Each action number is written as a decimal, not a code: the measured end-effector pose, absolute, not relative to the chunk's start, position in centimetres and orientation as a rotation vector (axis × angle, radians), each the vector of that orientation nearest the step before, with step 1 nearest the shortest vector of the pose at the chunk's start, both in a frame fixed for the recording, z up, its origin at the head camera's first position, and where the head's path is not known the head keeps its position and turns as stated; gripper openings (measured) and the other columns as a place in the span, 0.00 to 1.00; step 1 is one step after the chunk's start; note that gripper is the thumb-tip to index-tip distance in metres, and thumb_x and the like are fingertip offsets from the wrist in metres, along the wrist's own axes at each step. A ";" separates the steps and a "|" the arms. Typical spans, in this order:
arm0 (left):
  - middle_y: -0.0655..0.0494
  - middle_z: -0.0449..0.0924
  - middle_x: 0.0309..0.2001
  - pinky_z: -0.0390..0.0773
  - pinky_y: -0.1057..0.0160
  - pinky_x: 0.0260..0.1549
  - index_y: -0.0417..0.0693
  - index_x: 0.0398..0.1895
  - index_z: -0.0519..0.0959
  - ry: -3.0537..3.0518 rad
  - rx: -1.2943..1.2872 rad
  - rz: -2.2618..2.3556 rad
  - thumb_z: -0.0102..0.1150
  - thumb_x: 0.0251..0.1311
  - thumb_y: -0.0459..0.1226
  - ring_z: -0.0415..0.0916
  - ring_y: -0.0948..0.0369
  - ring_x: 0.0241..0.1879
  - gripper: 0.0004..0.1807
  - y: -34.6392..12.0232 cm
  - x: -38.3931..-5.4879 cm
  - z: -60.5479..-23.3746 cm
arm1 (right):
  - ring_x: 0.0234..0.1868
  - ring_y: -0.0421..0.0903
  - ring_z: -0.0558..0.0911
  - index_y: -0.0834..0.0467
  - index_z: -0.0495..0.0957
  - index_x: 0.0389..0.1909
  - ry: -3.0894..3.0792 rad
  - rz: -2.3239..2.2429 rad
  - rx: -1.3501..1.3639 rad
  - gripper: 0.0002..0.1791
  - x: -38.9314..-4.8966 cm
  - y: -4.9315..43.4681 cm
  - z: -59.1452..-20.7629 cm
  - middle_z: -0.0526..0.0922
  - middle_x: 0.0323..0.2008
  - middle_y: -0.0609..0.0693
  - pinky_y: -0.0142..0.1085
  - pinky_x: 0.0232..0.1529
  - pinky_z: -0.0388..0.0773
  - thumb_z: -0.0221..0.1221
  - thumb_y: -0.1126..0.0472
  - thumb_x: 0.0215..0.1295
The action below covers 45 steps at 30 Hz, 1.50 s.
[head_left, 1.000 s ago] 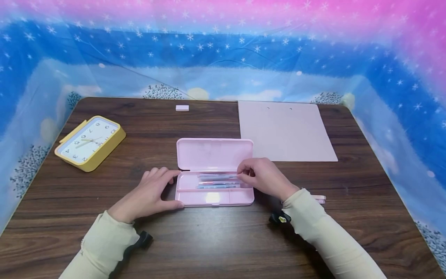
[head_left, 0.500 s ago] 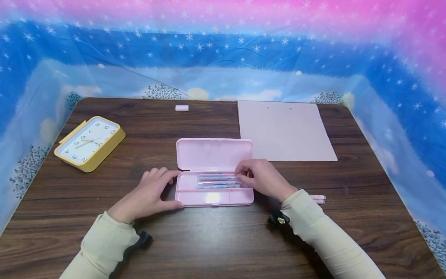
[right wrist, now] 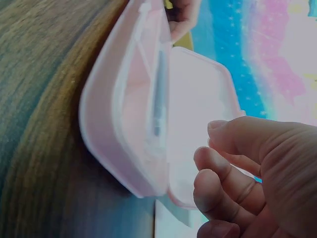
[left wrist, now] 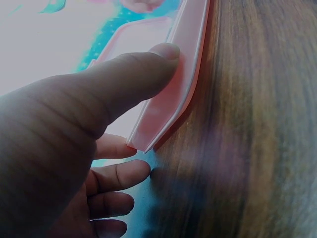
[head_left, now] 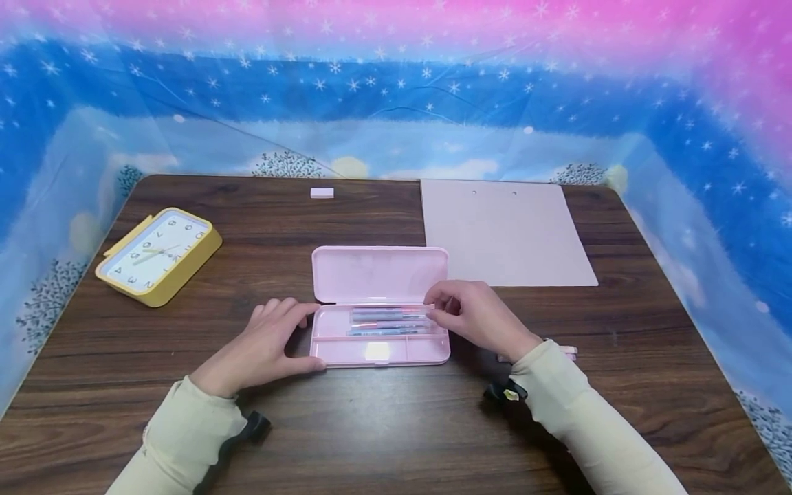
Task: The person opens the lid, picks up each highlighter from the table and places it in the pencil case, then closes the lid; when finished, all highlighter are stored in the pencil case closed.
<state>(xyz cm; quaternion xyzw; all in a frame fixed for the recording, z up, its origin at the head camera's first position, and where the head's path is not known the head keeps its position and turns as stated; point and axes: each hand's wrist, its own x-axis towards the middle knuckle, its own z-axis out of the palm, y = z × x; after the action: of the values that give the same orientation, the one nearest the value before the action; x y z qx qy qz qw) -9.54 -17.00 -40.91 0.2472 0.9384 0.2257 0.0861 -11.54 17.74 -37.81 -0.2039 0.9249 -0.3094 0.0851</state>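
Note:
A pink pencil case (head_left: 359,350) lies with its lid (head_left: 380,275) folded back on the dark wooden table. Several pens (head_left: 383,331) lie side by side in its long rear compartment. My left hand (head_left: 260,344) holds the case's left end, thumb on the front wall and index finger at the rear corner; the thumb (left wrist: 143,74) presses the wall in the left wrist view. My right hand (head_left: 479,313) is over the case's right end, near the pen tips. In the right wrist view its loosely bent fingers (right wrist: 223,171) have nothing between them.
A yellow clock (head_left: 157,258) lies at the left. A small white-and-pink block (head_left: 322,193) is near the back edge, and a pale board (head_left: 510,234) lies at the back right. Pink and purple sticks (head_left: 568,353) are partly hidden by my right sleeve.
My right hand has shifted slightly right, away from the pens. The rear pens lie a little differently in the compartment. My left hand stays on the case.

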 end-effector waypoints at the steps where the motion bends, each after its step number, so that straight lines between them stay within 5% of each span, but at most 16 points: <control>1: 0.59 0.73 0.42 0.60 0.59 0.43 0.51 0.65 0.71 2.796 0.736 0.673 0.68 0.48 0.63 0.63 0.60 0.43 0.44 -17.0 -9.5 -40.9 | 0.32 0.40 0.77 0.52 0.83 0.43 2.759 -0.934 -0.605 0.09 -11.5 17.9 -37.6 0.82 0.31 0.42 0.34 0.36 0.76 0.66 0.59 0.62; 26: 0.58 0.73 0.43 0.60 0.58 0.44 0.50 0.64 0.71 2.785 0.728 0.680 0.68 0.48 0.63 0.63 0.59 0.43 0.44 -16.9 -9.6 -40.8 | 0.28 0.39 0.75 0.42 0.80 0.45 2.923 -1.008 -0.397 0.09 -7.7 29.4 -35.7 0.81 0.31 0.42 0.30 0.30 0.72 0.64 0.54 0.66; 45: 0.58 0.73 0.43 0.61 0.57 0.45 0.50 0.65 0.71 2.782 0.722 0.674 0.69 0.48 0.63 0.63 0.58 0.43 0.44 -16.8 -9.5 -40.8 | 0.27 0.41 0.75 0.49 0.81 0.47 2.841 -0.834 -0.062 0.13 -5.1 36.9 -38.7 0.81 0.29 0.48 0.32 0.30 0.72 0.62 0.48 0.66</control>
<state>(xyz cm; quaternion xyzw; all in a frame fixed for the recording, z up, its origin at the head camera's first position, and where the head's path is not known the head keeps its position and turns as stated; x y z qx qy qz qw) -9.52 -16.76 -40.76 0.2433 0.9382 0.2274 0.0944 -5.13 36.95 -38.70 -0.0209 0.9554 -0.2806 0.0896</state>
